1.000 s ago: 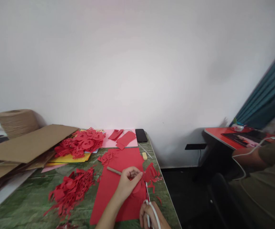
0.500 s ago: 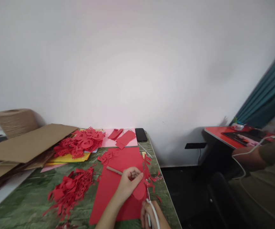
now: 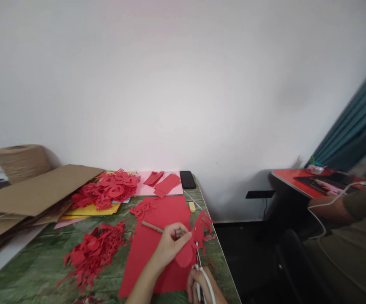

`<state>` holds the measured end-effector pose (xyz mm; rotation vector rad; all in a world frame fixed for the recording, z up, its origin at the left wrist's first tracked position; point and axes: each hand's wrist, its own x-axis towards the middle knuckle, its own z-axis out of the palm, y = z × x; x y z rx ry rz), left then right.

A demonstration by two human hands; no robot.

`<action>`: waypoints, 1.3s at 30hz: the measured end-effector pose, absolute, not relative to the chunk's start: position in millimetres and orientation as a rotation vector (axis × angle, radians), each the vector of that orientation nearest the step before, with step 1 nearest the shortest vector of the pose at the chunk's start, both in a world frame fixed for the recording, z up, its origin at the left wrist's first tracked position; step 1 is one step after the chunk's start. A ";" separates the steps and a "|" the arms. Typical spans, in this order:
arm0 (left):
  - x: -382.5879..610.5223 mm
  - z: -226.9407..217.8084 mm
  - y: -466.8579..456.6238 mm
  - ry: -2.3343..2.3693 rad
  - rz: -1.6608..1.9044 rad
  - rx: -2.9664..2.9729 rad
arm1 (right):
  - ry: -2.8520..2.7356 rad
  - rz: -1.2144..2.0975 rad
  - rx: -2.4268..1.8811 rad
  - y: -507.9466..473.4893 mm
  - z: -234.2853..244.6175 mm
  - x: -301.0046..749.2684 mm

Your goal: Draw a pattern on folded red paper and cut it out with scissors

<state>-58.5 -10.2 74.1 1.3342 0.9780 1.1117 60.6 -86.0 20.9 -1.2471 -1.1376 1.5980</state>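
My left hand (image 3: 172, 243) is closed on a red paper piece (image 3: 184, 256) with a rounded lower end, pinching it between thumb and fingers. White-handled scissors (image 3: 206, 279) are gripped in my right hand (image 3: 202, 285), low at the table's right side. Their blades point up and away, against the right edge of the paper. A partly cut red strip (image 3: 202, 228) with fringed ends hangs off to the right of the blades. Underneath lies a large red sheet (image 3: 148, 270). A brown stick-like pen (image 3: 152, 226) rests on the sheet, its near end behind my left hand.
Red cut-outs (image 3: 116, 188) and red scraps (image 3: 96, 251) are heaped on the left. Cardboard (image 3: 43, 185) and a twine roll (image 3: 21, 162) stand beyond. A black phone (image 3: 187, 179) and a yellow eraser (image 3: 192, 207) lie near the right edge. Another person's arm (image 3: 331, 211) is at right.
The fringed red strip has swung outward to the right, uncovering the yellow eraser. My two hands stay nearly in place, still holding the paper and scissors.
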 end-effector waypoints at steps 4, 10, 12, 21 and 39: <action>-59.3 73.7 -9.4 0.979 1.130 1.341 | -1.180 1.580 -1.241 -87.7 22.4 61.2; -61.2 70.5 -7.5 0.955 1.143 1.368 | -1.184 1.578 -1.240 -89.4 26.1 61.2; -61.7 70.5 -7.3 0.954 1.149 1.360 | -1.165 1.581 -1.239 -88.8 25.6 60.3; -63.1 73.5 -6.6 0.981 1.141 1.333 | -1.175 1.542 -1.254 -86.4 20.8 58.2; -65.5 73.0 -5.4 0.974 1.123 1.353 | -1.122 1.553 -1.333 -86.9 21.8 55.6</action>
